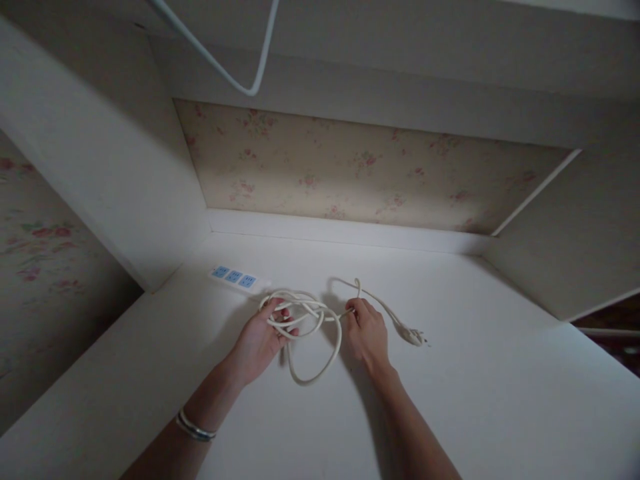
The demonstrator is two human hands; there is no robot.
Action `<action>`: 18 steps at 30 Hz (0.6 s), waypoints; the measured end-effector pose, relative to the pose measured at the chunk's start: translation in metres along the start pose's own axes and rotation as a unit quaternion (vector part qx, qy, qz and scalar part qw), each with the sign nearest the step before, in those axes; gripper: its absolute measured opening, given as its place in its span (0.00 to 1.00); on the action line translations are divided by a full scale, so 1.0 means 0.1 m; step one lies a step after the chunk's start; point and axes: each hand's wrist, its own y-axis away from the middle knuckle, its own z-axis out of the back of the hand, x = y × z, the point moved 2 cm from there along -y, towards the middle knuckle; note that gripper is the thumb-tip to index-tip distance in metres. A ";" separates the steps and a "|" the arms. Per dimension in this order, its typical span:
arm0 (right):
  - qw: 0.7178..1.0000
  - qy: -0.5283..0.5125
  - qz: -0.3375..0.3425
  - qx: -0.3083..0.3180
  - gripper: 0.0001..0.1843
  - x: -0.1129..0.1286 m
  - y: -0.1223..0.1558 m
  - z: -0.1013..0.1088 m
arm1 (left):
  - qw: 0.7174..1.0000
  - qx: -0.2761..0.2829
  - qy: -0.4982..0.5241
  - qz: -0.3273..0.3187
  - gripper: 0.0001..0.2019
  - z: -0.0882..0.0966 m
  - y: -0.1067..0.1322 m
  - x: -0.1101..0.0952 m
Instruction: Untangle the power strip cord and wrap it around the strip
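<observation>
— Where's the long cream-white power cord [304, 382]?
— Looped on the white tabletop [450, 400]; its white socket strip with blue outlets [234, 277] lies behind.
— Fingers?
— Left hand [263, 340] curled closed round the coils, right hand [367, 330] pinching one strand near the plug [413, 335]. Seemingly coiling; another loop would need slack fed untangled.

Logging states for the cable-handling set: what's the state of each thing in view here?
power strip: flat on the desk, sockets empty
cord: partly coiled, loops gathered in the left hand
plug: unplugged, lying on the desk
left hand: shut around the cord loops
right hand: pinching the cord
</observation>
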 end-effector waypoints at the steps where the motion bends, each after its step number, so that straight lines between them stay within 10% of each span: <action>1: 1.000 -0.003 -0.010 -0.008 0.11 -0.03 -0.01 0.00 | 1.000 0.003 -0.007 0.005 0.04 0.00 0.00 0.00; 9: 0.986 -0.119 -0.087 -0.084 0.12 -0.22 -0.02 0.02 | 0.978 0.010 -0.205 -0.037 0.10 0.11 -0.06 0.04; 18: 0.924 -0.360 -0.119 -0.039 0.10 -0.11 -0.02 -0.06 | 0.793 -0.127 -0.503 -0.321 0.14 0.26 -0.14 0.06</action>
